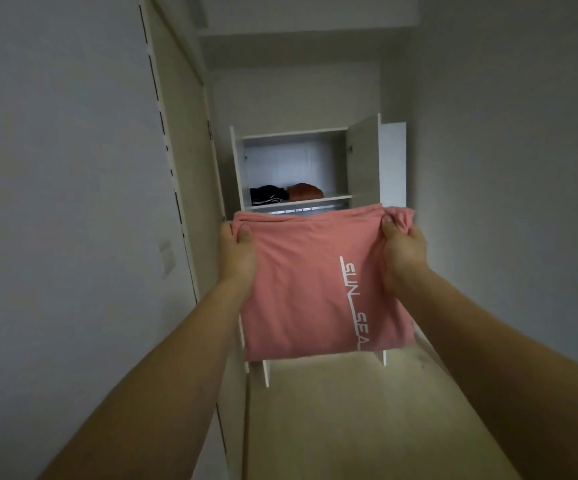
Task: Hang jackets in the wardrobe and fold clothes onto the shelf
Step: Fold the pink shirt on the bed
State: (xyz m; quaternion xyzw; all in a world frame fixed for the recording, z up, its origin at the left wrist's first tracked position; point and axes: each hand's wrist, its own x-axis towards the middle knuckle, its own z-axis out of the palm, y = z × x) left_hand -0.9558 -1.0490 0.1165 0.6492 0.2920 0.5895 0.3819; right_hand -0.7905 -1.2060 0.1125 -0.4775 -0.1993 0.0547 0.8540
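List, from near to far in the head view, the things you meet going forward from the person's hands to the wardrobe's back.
Left hand and right hand gripping the pink shirt → shelf edge → black garment and brown garment on it.

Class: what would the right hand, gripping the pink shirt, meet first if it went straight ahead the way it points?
Probably the open wardrobe, near its shelf. The right hand points that way holding the pink shirt, and nothing shows in between, though depth is hard to judge.

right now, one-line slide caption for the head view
Both hands hold a folded pink shirt before the open wardrobe.
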